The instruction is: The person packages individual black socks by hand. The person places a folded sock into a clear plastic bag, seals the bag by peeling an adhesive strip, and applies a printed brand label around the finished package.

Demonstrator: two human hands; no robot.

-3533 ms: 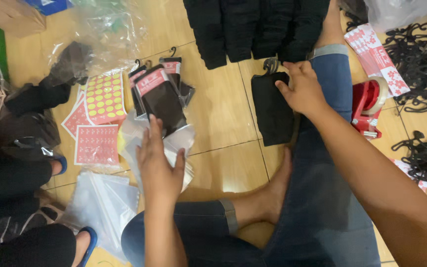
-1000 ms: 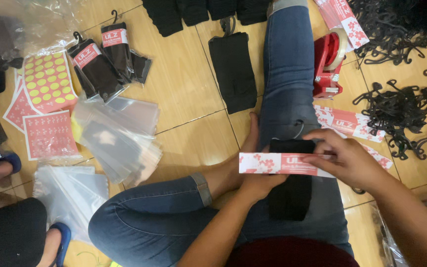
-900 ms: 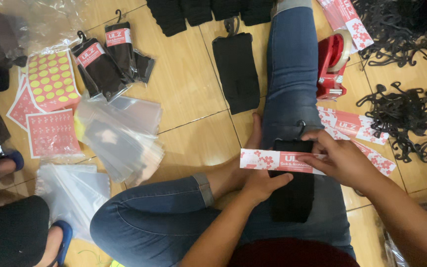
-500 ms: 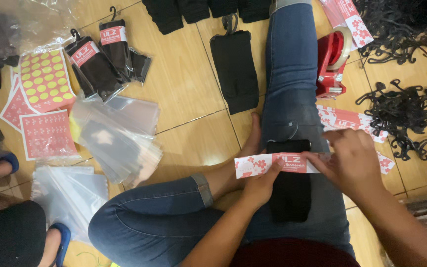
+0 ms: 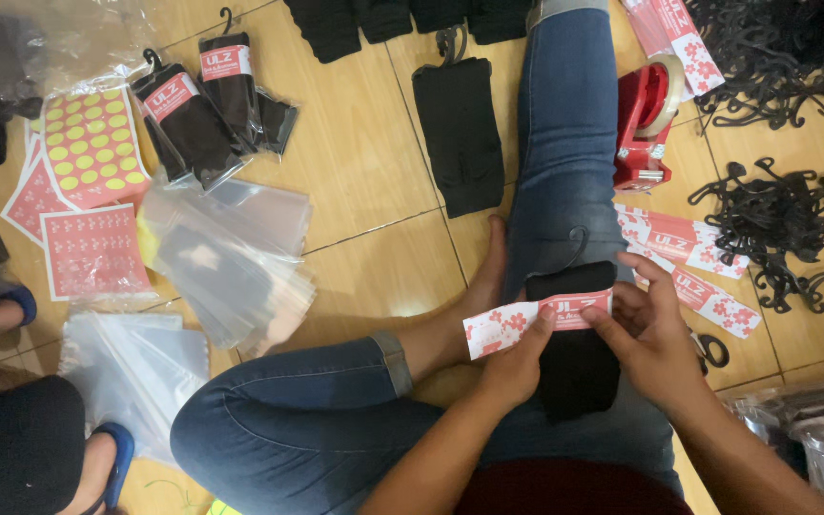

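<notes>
A pair of black socks (image 5: pixel 576 367) on a small black hanger lies on my thigh. Across its top runs a pink-and-white paper label band (image 5: pixel 512 322). My left hand (image 5: pixel 515 367) pinches the band from below, near its middle. My right hand (image 5: pixel 648 339) presses the band's right end around the sock's edge. Both hands touch the band and the sock at once.
Loose label bands (image 5: pixel 689 259) and a red tape dispenser (image 5: pixel 643 119) lie right of my leg, with black hangers (image 5: pixel 784 219) beyond. Another sock pair (image 5: pixel 458 133) lies ahead. Clear plastic bags (image 5: pixel 226 257), bagged socks (image 5: pixel 193 114) and sticker sheets (image 5: pixel 92 143) cover the floor to the left. Another person's legs (image 5: pixel 11 429) at left.
The label band has come down onto the sock top. My right hand now wraps its right end around the sock, while my left hand still holds it from below.
</notes>
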